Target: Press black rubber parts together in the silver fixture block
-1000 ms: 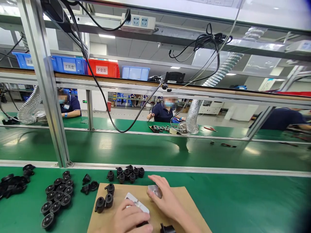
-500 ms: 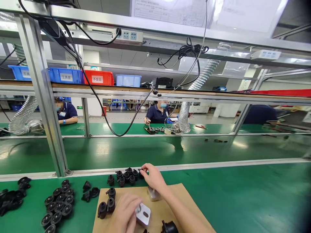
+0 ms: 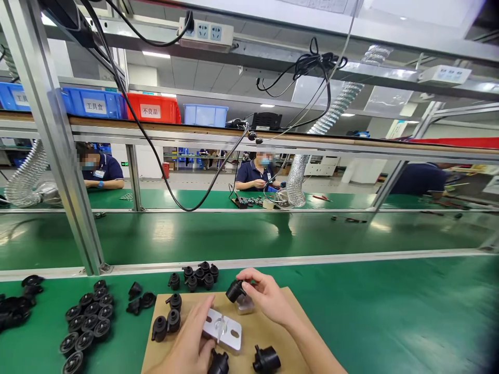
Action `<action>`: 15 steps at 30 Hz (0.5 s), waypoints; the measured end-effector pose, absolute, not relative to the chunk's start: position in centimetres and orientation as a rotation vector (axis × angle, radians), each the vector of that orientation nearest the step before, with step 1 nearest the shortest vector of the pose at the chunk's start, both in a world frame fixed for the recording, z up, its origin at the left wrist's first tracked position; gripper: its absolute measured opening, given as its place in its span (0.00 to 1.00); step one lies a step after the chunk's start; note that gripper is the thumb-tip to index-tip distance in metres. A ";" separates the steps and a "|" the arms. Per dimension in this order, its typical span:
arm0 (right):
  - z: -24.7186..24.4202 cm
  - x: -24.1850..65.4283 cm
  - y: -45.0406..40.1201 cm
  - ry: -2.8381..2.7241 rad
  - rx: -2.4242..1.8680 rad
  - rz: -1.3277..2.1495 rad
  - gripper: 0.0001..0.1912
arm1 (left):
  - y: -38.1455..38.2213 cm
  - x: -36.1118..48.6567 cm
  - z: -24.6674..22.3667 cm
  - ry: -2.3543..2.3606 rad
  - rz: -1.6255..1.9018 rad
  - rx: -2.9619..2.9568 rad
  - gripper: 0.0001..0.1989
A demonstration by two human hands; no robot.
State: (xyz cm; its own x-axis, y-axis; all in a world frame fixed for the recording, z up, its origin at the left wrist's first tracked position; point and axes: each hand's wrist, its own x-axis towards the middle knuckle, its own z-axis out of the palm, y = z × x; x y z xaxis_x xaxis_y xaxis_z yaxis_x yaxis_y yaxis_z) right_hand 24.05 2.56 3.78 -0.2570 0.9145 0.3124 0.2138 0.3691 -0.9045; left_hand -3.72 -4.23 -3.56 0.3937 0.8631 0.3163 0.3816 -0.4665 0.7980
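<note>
A black plastic part (image 3: 234,291) with a rounded body tilts in the right hand (image 3: 271,300) just beside a small pale block (image 3: 245,307), while a silver metal block (image 3: 230,332), its face showing an oval slot and a round central hollow, sits slotted-face up at the left hand (image 3: 189,337), its near end between thumb and fingers.

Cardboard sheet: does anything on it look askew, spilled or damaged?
Nothing looks spilled or damaged. One black spouted housing lies on its side on the near part of the cardboard sheet, unlike the three upright black housings on the sheet's left. It may be deliberate.
</note>
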 end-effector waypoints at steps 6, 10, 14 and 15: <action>6.0 23.4 0.7 -1.913 -0.887 0.939 0.13 | -4.6 -3.5 -2.6 1.143 0.940 1.925 0.44; 6.9 22.9 -0.3 -2.087 -0.847 0.832 0.14 | -4.7 -3.6 -2.0 1.124 0.939 1.918 0.42; 7.3 22.5 -0.7 -2.149 -0.874 0.789 0.15 | -4.7 -3.7 -2.0 1.128 0.931 1.930 0.41; 7.4 22.5 -0.8 -2.153 -0.888 0.786 0.13 | -4.7 -3.7 -2.0 1.132 0.925 1.934 0.40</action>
State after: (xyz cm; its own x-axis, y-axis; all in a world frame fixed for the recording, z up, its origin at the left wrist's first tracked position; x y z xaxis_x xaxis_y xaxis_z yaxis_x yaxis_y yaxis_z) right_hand 22.47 -0.79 7.36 -0.5436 0.7639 0.3478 0.3600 0.5866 -0.7255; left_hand -3.66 -4.69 -2.03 0.3625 0.9039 0.2271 0.4026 -0.3716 0.8366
